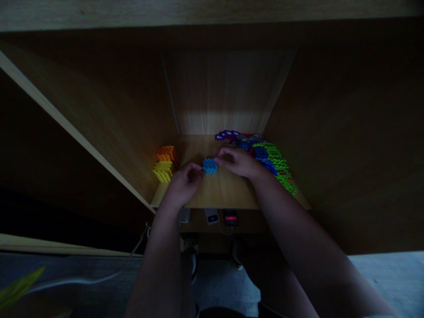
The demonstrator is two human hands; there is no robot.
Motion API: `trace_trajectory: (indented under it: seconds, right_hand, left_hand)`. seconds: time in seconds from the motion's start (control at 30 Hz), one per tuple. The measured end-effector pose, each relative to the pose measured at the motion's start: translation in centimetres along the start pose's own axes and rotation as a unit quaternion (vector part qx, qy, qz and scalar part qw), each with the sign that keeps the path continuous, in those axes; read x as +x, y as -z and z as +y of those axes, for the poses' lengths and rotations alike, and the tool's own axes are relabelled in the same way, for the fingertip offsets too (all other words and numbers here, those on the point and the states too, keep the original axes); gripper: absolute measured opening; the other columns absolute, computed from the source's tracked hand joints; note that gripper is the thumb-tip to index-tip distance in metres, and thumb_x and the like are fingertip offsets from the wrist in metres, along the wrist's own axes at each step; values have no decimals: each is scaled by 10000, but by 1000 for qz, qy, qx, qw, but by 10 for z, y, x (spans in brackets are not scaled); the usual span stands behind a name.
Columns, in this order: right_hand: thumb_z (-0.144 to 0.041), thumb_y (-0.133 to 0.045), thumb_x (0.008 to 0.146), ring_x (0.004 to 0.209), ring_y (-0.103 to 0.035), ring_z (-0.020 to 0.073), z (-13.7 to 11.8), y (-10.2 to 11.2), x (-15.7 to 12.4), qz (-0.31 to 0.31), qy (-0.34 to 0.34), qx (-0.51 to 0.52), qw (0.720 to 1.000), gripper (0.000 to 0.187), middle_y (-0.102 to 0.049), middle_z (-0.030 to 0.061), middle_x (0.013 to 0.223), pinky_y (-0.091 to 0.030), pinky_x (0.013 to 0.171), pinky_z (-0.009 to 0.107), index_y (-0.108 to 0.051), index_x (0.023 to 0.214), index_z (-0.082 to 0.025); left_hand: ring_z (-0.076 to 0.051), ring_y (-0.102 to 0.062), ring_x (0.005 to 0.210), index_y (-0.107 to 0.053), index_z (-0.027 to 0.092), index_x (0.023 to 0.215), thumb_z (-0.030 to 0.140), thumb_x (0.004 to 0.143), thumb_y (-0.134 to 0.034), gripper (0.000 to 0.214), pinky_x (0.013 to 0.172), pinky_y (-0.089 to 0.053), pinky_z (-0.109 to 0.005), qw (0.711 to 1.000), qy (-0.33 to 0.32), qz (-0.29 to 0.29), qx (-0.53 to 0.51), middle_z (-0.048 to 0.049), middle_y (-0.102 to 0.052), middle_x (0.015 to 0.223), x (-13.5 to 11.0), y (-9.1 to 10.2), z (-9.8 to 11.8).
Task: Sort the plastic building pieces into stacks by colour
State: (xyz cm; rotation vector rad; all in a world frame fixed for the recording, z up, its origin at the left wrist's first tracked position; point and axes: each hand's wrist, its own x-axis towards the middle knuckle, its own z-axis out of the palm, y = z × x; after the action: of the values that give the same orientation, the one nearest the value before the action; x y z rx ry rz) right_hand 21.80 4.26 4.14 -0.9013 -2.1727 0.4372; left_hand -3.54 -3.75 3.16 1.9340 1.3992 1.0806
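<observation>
A small blue block of notched-edge interlocking plastic pieces (210, 166) sits at the middle of the wooden shelf. My left hand (184, 183) is at its left side, fingers curled with the fingertips against its edge. On the opposite side, my right hand (236, 161) pinches at its upper right corner with thumb and index finger. An orange cube (166, 153) and a yellow cube (163, 171), both built of the same notched pieces, stand left of my left hand. Beyond my right hand lie loose pieces, among them green ones (273, 157), blue ones (260, 153) and purple ones (228, 134).
The shelf (218, 194) is enclosed by wooden side walls and a back panel (221, 92). On a lower ledge lie a white device with a small display (212, 217) and a phone with a red patch on its screen (231, 217). A pale cable (129, 258) runs at lower left.
</observation>
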Motion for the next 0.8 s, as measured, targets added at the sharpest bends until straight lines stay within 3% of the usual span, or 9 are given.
trace_trajectory:
  seconds: [0.27,0.8]
  right_hand:
    - [-655,-474,1081,690,-557,208,0,6,0,153,-57,-64,985,491,-620,25,747,-420,684,356,-562,811,-254]
    - [-749,-330,1089,755,-667,277,7,6,0,183,-77,-84,976,637,-706,76,796,-473,740,404,-645,829,-261]
  left_hand:
    - [-233,-740,1025,-712,223,1076,266,954,-644,146,940,-567,-394,1000,0,2,-6,-59,-790,1102,1,-1,-5]
    - [-232,-742,1017,-710,224,1069,259,942,-645,148,912,-567,-376,1000,6,-1,-11,-61,-791,1094,1,0,-3]
